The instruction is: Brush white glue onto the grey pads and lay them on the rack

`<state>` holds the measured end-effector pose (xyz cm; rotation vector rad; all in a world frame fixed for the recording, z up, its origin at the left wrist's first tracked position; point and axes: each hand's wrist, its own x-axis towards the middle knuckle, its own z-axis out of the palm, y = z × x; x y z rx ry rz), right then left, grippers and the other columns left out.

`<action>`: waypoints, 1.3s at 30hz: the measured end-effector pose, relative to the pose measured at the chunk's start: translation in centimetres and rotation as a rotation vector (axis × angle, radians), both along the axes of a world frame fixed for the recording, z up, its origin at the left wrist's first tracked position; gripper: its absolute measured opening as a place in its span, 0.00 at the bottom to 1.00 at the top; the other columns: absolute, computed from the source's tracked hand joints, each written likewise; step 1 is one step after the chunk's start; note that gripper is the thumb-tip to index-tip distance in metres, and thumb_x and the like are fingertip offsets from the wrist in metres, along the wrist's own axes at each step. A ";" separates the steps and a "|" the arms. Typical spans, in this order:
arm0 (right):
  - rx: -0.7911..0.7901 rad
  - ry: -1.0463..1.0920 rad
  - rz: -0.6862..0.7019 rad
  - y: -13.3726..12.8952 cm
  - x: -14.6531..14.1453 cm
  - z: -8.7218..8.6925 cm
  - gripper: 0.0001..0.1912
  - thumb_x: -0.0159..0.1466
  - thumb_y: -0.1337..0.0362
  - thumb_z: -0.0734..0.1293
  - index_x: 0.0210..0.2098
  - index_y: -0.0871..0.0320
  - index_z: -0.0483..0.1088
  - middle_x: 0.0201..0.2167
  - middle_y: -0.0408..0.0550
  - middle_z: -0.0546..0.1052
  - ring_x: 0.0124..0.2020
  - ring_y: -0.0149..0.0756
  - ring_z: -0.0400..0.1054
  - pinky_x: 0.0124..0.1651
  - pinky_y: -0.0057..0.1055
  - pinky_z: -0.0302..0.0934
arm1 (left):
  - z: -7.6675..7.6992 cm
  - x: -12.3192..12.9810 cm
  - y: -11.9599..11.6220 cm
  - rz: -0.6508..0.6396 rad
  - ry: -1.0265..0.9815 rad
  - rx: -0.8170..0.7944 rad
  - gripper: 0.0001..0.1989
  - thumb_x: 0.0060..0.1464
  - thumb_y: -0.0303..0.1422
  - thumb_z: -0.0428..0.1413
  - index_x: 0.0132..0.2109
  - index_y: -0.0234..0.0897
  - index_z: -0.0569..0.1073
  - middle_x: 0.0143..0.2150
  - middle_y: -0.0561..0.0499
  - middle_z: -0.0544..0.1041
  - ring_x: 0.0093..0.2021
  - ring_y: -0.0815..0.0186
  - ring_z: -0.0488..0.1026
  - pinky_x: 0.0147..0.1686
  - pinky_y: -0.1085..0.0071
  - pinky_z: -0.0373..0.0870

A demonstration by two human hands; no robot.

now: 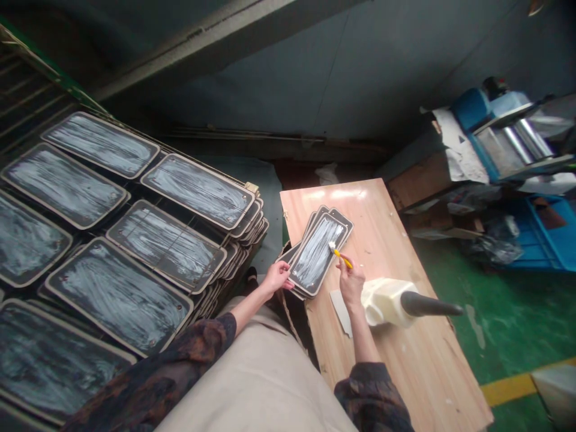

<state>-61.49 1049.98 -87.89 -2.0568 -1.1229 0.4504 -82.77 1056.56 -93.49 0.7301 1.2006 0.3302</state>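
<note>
A small pile of dark rectangular panels with rounded corners and pale borders lies on a wooden board. The top panel point(315, 249) is streaked with a whitish coating. My left hand point(278, 277) pinches the near left corner of that panel. In my right hand point(351, 282) is a brush with a yellow handle point(344, 259); its white-smeared tip touches the panel's upper right part. Beside my right wrist a cream plastic bottle point(387, 301) with a long dark nozzle lies on its side. A pale flat piece point(341, 312) sits partly under the bottle.
On my left, stacks of similar streaked panels point(121, 294) cover a wire rack point(27, 78). The wooden board point(423, 360) ends at my right, above a green floor point(490, 312). A blue machine with rollers point(517, 138) and a blue crate point(549, 234) stand farther right.
</note>
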 end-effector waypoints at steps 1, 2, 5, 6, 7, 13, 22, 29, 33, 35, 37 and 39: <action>-0.018 -0.006 0.012 -0.7 -0.7 0.2 0.21 0.67 0.49 0.57 0.45 0.57 0.71 0.33 0.49 0.77 0.31 0.39 0.74 0.36 0.32 0.64 | 0.0 0.0 0.0 0.002 -0.002 -0.004 0.08 0.54 0.27 0.57 0.39 0.32 0.64 0.20 0.56 0.70 0.21 0.63 0.77 0.21 0.74 0.75; -0.039 -0.007 0.024 -1.5 -1.4 0.6 0.20 0.67 0.49 0.57 0.44 0.57 0.71 0.31 0.48 0.77 0.30 0.39 0.74 0.34 0.31 0.64 | 0.0 0.0 0.0 0.005 -0.004 -0.007 0.09 0.54 0.27 0.57 0.39 0.32 0.63 0.20 0.55 0.70 0.21 0.63 0.77 0.21 0.74 0.75; -0.130 0.064 0.074 -4.0 -3.2 2.0 0.19 0.66 0.49 0.58 0.43 0.56 0.71 0.26 0.45 0.77 0.27 0.38 0.73 0.32 0.30 0.64 | 0.0 0.0 0.1 0.011 -0.013 -0.016 0.09 0.53 0.27 0.58 0.38 0.33 0.63 0.20 0.55 0.70 0.21 0.62 0.77 0.21 0.72 0.75; -0.157 0.120 0.082 -4.5 -3.5 2.5 0.18 0.66 0.49 0.59 0.42 0.56 0.71 0.25 0.45 0.77 0.26 0.38 0.73 0.31 0.30 0.64 | 0.1 0.0 0.1 0.011 -0.015 -0.018 0.09 0.53 0.27 0.57 0.38 0.33 0.63 0.20 0.54 0.71 0.21 0.61 0.77 0.21 0.72 0.75; -0.168 0.186 0.078 -4.6 -3.7 2.9 0.19 0.66 0.48 0.59 0.42 0.56 0.71 0.25 0.45 0.77 0.25 0.38 0.73 0.30 0.30 0.65 | 0.1 -0.1 0.1 0.009 -0.018 -0.018 0.09 0.53 0.27 0.57 0.37 0.33 0.63 0.20 0.54 0.71 0.22 0.61 0.77 0.21 0.72 0.76; -0.013 0.337 -0.025 -1.0 -3.3 2.6 0.21 0.64 0.46 0.60 0.44 0.57 0.69 0.30 0.46 0.76 0.29 0.39 0.74 0.33 0.33 0.69 | 0.6 -0.3 0.2 -0.014 -0.013 -0.010 0.09 0.53 0.27 0.58 0.38 0.33 0.63 0.21 0.54 0.71 0.23 0.62 0.77 0.22 0.72 0.76; -0.063 0.476 0.064 -4.5 -7.8 0.3 0.19 0.65 0.48 0.60 0.43 0.56 0.69 0.29 0.46 0.76 0.27 0.39 0.74 0.32 0.33 0.70 | 1.1 -0.1 0.5 -0.042 0.007 0.011 0.07 0.52 0.21 0.54 0.39 0.31 0.66 0.20 0.55 0.71 0.17 0.69 0.73 0.18 0.78 0.70; -0.048 0.438 -0.113 -6.6 -4.2 1.1 0.21 0.63 0.47 0.62 0.43 0.59 0.69 0.26 0.47 0.76 0.26 0.40 0.74 0.32 0.34 0.71 | 1.4 0.0 0.5 -0.077 -0.006 0.021 0.10 0.49 0.23 0.57 0.40 0.31 0.66 0.19 0.55 0.71 0.18 0.68 0.73 0.18 0.77 0.69; 0.120 0.252 -0.208 -4.5 -0.7 1.2 0.22 0.64 0.48 0.61 0.45 0.60 0.69 0.29 0.49 0.76 0.27 0.38 0.74 0.32 0.33 0.70 | 1.1 0.1 0.6 -0.095 -0.011 0.021 0.12 0.48 0.25 0.59 0.41 0.31 0.66 0.19 0.56 0.70 0.17 0.68 0.72 0.18 0.77 0.69; 0.179 0.185 -0.190 -2.4 0.8 0.8 0.23 0.65 0.48 0.59 0.46 0.60 0.69 0.31 0.49 0.76 0.29 0.38 0.74 0.33 0.34 0.70 | 1.0 0.1 0.6 -0.102 -0.003 0.016 0.13 0.47 0.25 0.58 0.41 0.32 0.66 0.19 0.56 0.70 0.17 0.68 0.73 0.17 0.78 0.69; 0.204 0.137 -0.169 0.1 2.1 0.3 0.23 0.65 0.47 0.59 0.47 0.60 0.69 0.32 0.50 0.77 0.31 0.39 0.74 0.36 0.35 0.69 | 0.9 0.1 0.6 -0.112 0.003 0.006 0.13 0.47 0.24 0.57 0.42 0.32 0.65 0.19 0.56 0.70 0.18 0.68 0.73 0.17 0.78 0.69; 0.210 0.103 -0.143 2.5 3.1 -0.1 0.24 0.65 0.46 0.59 0.46 0.59 0.70 0.34 0.50 0.77 0.32 0.39 0.74 0.38 0.35 0.68 | 0.9 0.1 0.6 -0.121 0.002 -0.006 0.14 0.47 0.24 0.56 0.42 0.32 0.65 0.20 0.56 0.70 0.18 0.68 0.73 0.18 0.77 0.69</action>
